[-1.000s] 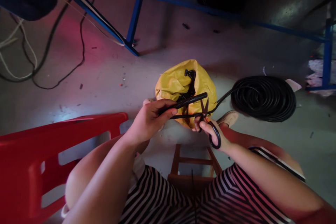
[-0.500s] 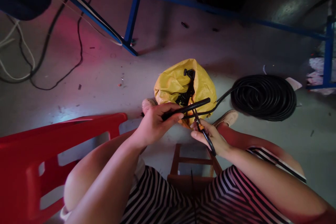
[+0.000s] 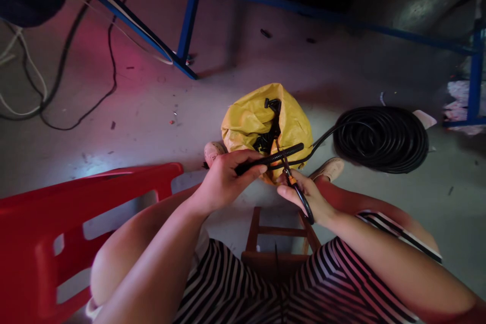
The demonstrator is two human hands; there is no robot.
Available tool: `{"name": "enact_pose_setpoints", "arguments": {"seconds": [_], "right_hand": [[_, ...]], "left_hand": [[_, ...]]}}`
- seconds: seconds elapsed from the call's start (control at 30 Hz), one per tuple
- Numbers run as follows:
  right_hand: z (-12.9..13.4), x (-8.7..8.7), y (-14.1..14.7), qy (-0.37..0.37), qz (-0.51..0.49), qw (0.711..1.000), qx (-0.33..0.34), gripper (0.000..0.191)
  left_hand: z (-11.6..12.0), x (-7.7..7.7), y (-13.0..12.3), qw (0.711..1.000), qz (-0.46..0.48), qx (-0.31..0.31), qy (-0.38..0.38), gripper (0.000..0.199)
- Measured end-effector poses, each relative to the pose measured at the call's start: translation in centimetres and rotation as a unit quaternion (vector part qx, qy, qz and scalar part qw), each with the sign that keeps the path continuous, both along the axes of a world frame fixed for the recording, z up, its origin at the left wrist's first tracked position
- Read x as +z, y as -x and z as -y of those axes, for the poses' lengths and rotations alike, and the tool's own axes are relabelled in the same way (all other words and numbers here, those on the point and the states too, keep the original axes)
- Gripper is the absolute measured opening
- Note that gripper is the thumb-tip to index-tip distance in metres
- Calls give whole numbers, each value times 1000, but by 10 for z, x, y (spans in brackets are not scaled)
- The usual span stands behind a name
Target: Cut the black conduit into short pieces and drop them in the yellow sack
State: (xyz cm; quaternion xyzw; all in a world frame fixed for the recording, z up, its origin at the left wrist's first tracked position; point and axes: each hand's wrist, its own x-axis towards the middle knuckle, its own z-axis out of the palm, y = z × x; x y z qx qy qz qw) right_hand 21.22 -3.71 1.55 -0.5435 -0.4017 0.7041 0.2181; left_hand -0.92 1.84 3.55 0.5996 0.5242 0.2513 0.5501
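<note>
My left hand (image 3: 224,178) is closed around a short black ribbed tube (image 3: 290,152), together with the end of a thin black hose (image 3: 322,137). The hose leads off to the right, to a large coil (image 3: 381,140) on the floor. My right hand (image 3: 313,200) is closed on scissors (image 3: 302,201) with black handles and orange near the pivot. Their blades lie across the tube and hose just right of my left fingers. Below the hands a yellow bag (image 3: 298,111) stands open, with black pieces (image 3: 272,105) inside.
At the left is a red plastic stool (image 3: 114,187). A blue metal frame (image 3: 190,20) spans the far side, with cables (image 3: 114,55) on the floor by it. A wooden stool (image 3: 279,260) is beneath me. Small scraps (image 3: 266,33) lie on the floor.
The scissors have moved slightly forward, so their blades reach farther across the tube and hose. My left hand keeps its grip almost in place.
</note>
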Motion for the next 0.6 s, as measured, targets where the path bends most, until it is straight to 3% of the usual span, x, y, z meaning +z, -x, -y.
{"name": "enact_pose_setpoints", "arguments": {"seconds": [0.6], "right_hand": [[-5, 5, -1, 1, -1, 1000, -10, 41]], "left_hand": [[0, 1, 1, 1000, -21, -13, 9, 25]]}}
